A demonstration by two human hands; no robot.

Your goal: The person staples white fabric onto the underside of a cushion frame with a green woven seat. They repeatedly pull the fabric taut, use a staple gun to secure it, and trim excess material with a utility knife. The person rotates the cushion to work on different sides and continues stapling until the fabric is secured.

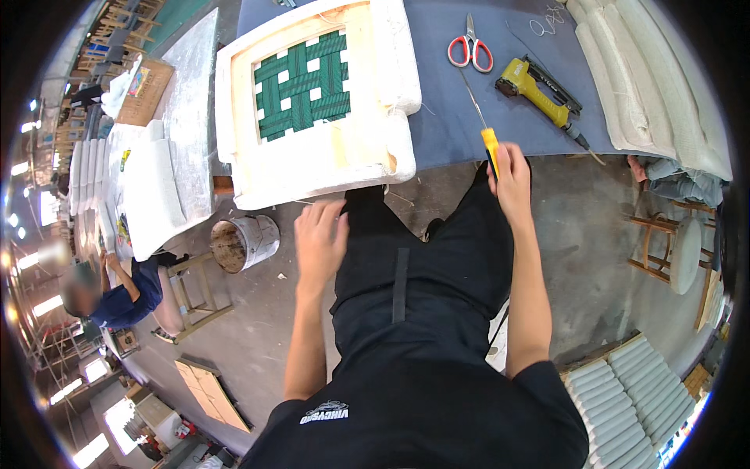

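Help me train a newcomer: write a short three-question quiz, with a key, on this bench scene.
1. Which hand holds the yellow-handled tool?
2. True or false: the red-handled scissors lie to the left of the nail gun.
3. Fill in: the webbing woven across the opening of the wooden frame is ____ in colour.

Key: 1. The right hand. 2. True. 3. Green.

The webbing (303, 84) is a green basket weave, the screwdriver handle (490, 141) yellow and black, the tabletop (444, 129) blue-grey.
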